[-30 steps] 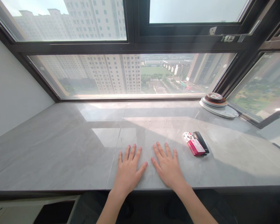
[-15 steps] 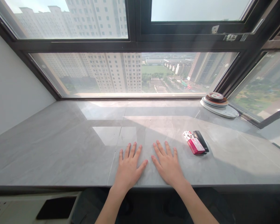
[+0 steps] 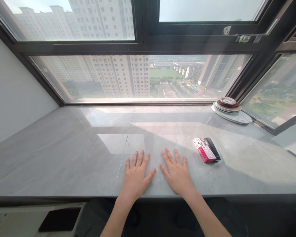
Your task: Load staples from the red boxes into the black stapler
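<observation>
My left hand (image 3: 135, 177) lies palm down on the grey stone-look sill (image 3: 64, 158), its fingers spread and nothing held. Beside it, a small gap away, my right hand (image 3: 177, 176) rests flat in the same manner, fingers apart. To the right of my right hand is a small red and white box (image 3: 204, 150) with printing on it. A black object (image 3: 212, 149), flat and narrow, lies against that box; I cannot make out its kind. Neither hand touches the box or the black object.
At the back right corner a stack of plates and round discs (image 3: 228, 107) sits by the window frame (image 3: 143, 49). Below the sill's front edge, at lower left, a pale surface carries a black flat rectangle (image 3: 60, 219). A white wall (image 3: 17, 95) bounds the left side.
</observation>
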A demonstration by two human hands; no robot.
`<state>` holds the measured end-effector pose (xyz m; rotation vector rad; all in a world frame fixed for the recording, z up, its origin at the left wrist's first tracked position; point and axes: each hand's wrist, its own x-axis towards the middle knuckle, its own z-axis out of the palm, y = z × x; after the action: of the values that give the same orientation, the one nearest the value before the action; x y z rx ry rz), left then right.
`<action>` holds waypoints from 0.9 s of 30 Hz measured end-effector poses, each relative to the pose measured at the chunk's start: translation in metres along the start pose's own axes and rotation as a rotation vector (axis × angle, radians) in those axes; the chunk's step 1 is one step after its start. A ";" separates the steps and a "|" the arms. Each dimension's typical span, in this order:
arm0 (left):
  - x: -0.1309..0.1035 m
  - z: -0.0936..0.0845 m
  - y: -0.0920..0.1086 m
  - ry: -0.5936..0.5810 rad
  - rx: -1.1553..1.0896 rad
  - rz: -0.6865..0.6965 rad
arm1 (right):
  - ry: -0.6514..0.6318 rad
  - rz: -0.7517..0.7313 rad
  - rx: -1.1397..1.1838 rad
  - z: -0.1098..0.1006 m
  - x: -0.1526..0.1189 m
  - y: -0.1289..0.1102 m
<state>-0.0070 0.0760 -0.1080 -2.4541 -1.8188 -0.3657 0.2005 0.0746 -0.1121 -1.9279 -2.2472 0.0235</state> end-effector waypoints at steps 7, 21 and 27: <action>-0.001 0.000 0.000 -0.002 -0.004 -0.001 | -0.014 0.007 -0.005 -0.001 0.001 -0.001; -0.001 -0.002 0.000 -0.007 -0.024 -0.003 | -0.025 0.010 0.015 -0.004 0.001 -0.001; -0.002 -0.002 -0.001 0.001 -0.021 0.002 | -0.016 0.009 0.013 -0.003 0.000 -0.001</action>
<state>-0.0084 0.0744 -0.1068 -2.4690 -1.8209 -0.3888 0.1996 0.0745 -0.1094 -1.9376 -2.2430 0.0552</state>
